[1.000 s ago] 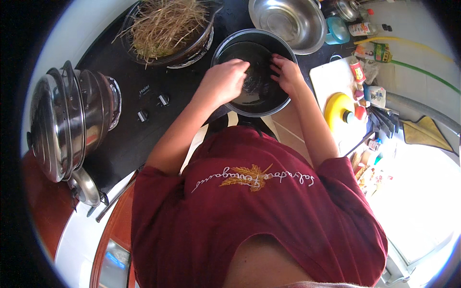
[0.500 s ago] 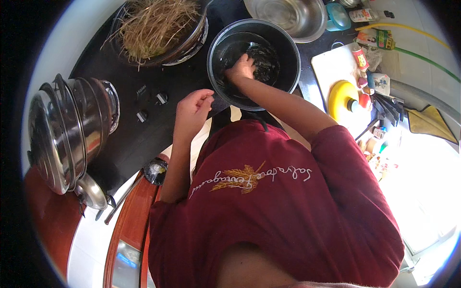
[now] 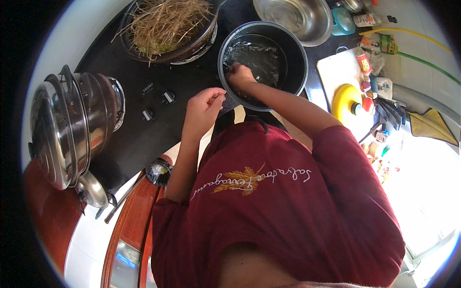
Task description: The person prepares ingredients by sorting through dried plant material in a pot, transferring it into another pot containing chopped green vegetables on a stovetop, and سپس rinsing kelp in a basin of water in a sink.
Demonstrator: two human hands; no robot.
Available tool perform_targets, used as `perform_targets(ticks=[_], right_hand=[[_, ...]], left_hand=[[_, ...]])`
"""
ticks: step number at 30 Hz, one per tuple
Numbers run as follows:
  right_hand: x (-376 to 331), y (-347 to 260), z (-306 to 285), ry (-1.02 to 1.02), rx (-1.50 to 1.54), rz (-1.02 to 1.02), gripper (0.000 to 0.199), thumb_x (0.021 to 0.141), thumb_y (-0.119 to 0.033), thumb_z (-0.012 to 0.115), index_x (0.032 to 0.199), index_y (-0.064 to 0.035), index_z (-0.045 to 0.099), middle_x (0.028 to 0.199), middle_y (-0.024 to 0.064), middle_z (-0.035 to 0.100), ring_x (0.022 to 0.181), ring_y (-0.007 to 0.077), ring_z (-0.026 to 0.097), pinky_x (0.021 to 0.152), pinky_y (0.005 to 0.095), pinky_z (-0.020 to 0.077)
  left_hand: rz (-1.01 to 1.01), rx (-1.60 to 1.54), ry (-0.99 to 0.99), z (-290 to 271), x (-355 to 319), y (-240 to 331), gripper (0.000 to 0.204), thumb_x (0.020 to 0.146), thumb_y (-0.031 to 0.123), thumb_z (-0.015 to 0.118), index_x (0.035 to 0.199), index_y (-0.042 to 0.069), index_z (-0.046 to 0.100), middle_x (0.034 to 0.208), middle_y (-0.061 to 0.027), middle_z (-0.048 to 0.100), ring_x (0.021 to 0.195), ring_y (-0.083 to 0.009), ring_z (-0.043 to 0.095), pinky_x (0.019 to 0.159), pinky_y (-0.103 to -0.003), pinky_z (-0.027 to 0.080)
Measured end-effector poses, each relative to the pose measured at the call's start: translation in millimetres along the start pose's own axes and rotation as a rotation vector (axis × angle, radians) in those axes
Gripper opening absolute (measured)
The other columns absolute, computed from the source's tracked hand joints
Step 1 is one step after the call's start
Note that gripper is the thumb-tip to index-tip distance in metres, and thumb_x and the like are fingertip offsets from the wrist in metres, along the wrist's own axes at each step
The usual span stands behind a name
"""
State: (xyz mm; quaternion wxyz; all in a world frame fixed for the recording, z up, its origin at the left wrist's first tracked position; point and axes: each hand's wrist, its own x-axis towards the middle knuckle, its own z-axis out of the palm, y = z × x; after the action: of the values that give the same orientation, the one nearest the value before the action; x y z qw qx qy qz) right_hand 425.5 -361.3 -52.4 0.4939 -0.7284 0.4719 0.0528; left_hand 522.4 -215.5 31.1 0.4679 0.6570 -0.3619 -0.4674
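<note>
A dark, deep round pot [image 3: 297,81] with shallow water inside stands at the counter's front edge. My right hand [image 3: 241,77] is down inside it, by the left inner wall. Its fingers are curled in, and what they may hold is hidden. Ripples and bright glints cover the water [image 3: 261,60]. Just outside the pot's lower left rim is my left hand [image 3: 204,106], thumb and fingers drawn together at the rim. I cannot tell whether its fingertips touch the rim or pinch something small.
A wide pan [image 3: 129,41] heaped with dry brown stalks [image 3: 168,24] sits far left. A lidded steel steamer [image 3: 53,129] stands nearer left, by stove knobs [image 3: 168,97]. Behind the pot lies a steel basin [image 3: 319,24]. Rightward are a white board [image 3: 331,67] and a yellow round object [image 3: 342,103].
My right hand has shifted from the pot's middle toward its left wall, its fingers more curled. The whole view has shifted slightly. My left hand stays by the rim.
</note>
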Motion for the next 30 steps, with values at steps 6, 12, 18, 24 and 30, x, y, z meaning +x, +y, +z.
perform_targets(ticks=[6, 12, 18, 24, 30], right_hand=[[23.4, 60.0, -45.4, -0.494, 0.990, 0.138, 0.012, 0.070, -0.006, 0.048, 0.081, -0.0065, 0.052, 0.070, 0.0005, 0.046, 0.057, 0.0114, 0.037, 0.047, 0.0217, 0.0278], [-11.5, 20.6, -95.3, -0.399, 1.270, 0.417, 0.016, 0.090, -0.020, 0.042, 0.089, -0.0068, 0.051, 0.062, -0.0032, 0.038, 0.047, 0.0060, 0.029, 0.038, 0.0179, 0.0213], [-28.1, -2.6, -119.9, -0.487, 1.259, 0.288, 0.035, 0.096, -0.039, 0.037, 0.074, -0.0126, 0.046, 0.050, -0.0091, 0.022, 0.040, 0.0030, 0.018, 0.034, 0.0177, 0.0144], [-38.3, -91.3, -154.6, -0.438, 1.077, 0.092, 0.038, 0.095, -0.039, 0.039, 0.070, -0.0117, 0.047, 0.053, -0.0077, 0.026, 0.042, 0.0036, 0.019, 0.035, 0.0184, 0.0129], [-9.1, -225.2, -138.1, -0.264, 0.743, -0.301, 0.037, 0.093, -0.037, 0.044, 0.073, -0.0076, 0.053, 0.060, -0.0069, 0.033, 0.045, 0.0039, 0.021, 0.039, 0.0209, 0.0145]], left_hand=[[-0.044, -0.079, 0.006, -3.3, -0.5, -3.4, 0.015, 0.085, 0.005, 0.054, 0.097, -0.002, 0.060, 0.082, -0.0081, 0.064, 0.069, -0.0108, 0.060, 0.061, -0.023, 0.049], [-0.052, -0.147, -0.028, 0.0, 3.1, -1.6, 0.014, 0.086, 0.004, 0.054, 0.096, -0.003, 0.060, 0.081, -0.0079, 0.064, 0.070, -0.0102, 0.060, 0.061, -0.023, 0.049], [-0.026, -0.189, -0.037, 3.5, 4.6, -0.2, 0.015, 0.088, 0.008, 0.053, 0.097, -0.002, 0.059, 0.081, -0.0063, 0.062, 0.066, -0.0089, 0.057, 0.061, -0.022, 0.047], [-0.052, -0.191, -0.051, 4.1, 1.6, -10.7, 0.018, 0.088, 0.011, 0.052, 0.098, -0.002, 0.058, 0.080, -0.0061, 0.061, 0.065, -0.0092, 0.055, 0.061, -0.022, 0.046], [-0.020, -0.219, -0.002, 7.9, -6.0, -12.5, 0.018, 0.087, 0.012, 0.053, 0.097, -0.002, 0.059, 0.082, -0.0077, 0.062, 0.067, -0.0107, 0.057, 0.062, -0.024, 0.047]])
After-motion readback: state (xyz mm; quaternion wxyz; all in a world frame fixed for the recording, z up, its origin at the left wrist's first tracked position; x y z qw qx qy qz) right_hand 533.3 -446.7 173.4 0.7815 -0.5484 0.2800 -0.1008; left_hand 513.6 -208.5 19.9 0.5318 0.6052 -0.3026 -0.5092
